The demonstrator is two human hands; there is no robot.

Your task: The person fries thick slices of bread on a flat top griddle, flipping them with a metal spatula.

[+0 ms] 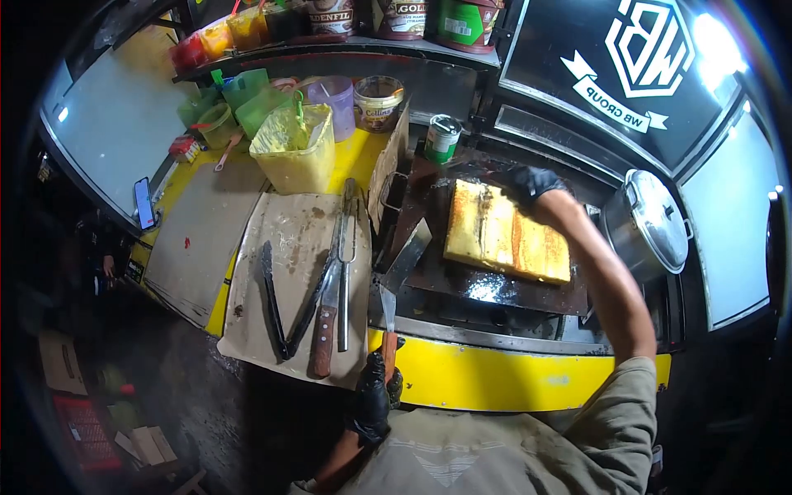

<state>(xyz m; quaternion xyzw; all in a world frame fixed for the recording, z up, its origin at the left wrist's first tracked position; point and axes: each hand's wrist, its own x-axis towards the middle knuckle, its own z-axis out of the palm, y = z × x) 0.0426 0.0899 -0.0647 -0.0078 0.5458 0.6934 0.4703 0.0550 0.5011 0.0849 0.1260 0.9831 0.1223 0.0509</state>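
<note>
My left hand [376, 396], in a black glove, is wrapped round the wooden handle of a metal spatula [406, 264] with a wide flat blade. The blade points up and away, beside the left edge of the dark griddle [429, 285]. On the griddle lies a thick rectangular slab of golden, browned bread [505, 235]. My right hand [532, 183], also gloved in black, is at the slab's far edge with its fingers curled. What those fingers hold, if anything, is lost against the dark background. A green and white can [443, 139] stands at the griddle's back corner.
Tongs [285, 342], a long wooden-handled knife [324, 334] and a two-pronged fork [346, 256] lie on cardboard [264, 219]. Behind are a yellow-smeared tub [285, 169] and a purple jug [337, 107]. A lidded pot [652, 219] stands right; a phone [144, 204] leans left.
</note>
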